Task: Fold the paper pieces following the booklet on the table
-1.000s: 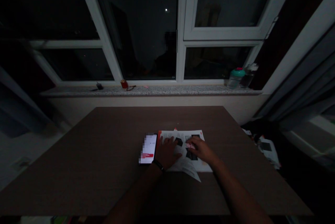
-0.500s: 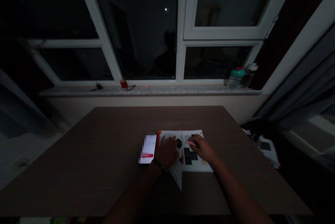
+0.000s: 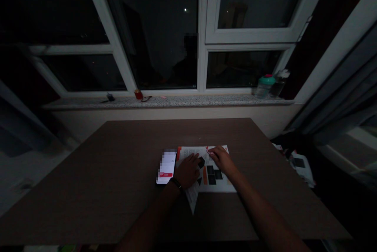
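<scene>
A printed booklet or sheet (image 3: 220, 186) with dark pictures and orange patches lies on the brown table (image 3: 123, 205). My left hand (image 3: 188, 171) presses down flat on its left part, fingers stretched out. From under that hand a pointed paper flap (image 3: 193, 201) sticks out toward me. My right hand (image 3: 220, 157) is closed on a small pink object (image 3: 209, 151), too small to name for sure, and holds it against the paper near the top edge. Left of my left hand lies a phone (image 3: 167, 167) with its screen lit.
On the stone windowsill (image 3: 176, 101) stand a teal-lidded bottle (image 3: 266, 83), a clear bottle (image 3: 279, 83), a small red jar (image 3: 138, 94) and a small dark item (image 3: 110, 97). White printed papers (image 3: 302, 167) lie beyond the table's right edge. The room is dim.
My right hand has moved up and slightly left across the paper with the pink object. The paper flap has shifted left, uncovering more of the orange patch. My left hand stays pressed down.
</scene>
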